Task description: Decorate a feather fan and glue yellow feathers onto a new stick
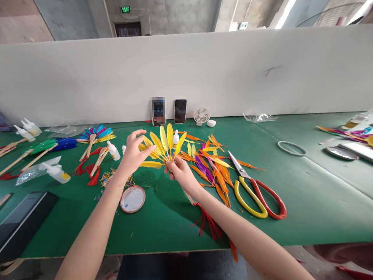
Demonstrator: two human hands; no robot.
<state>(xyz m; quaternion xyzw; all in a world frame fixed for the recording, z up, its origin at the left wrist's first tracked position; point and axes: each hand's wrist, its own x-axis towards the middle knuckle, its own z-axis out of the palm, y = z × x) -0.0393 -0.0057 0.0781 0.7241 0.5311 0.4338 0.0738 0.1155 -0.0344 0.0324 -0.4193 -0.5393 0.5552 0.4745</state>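
Several yellow feathers spread out as a feather fan above my right hand. That hand is closed around the fan's base, and a wooden handle with a red tassel hangs out below it. My left hand is at the fan's left side, thumb and fingers apart, the thumb overlapping the leftmost feathers; I cannot tell whether it touches them. Loose orange, purple and yellow feathers lie in a pile to the right. A white dropper bottle stands behind the fan.
Large scissors with yellow and red handles lie right of the pile. A round lid sits near my left forearm. Glue bottles and finished feather fans are at left. Two phones and a small fan lean along the white partition.
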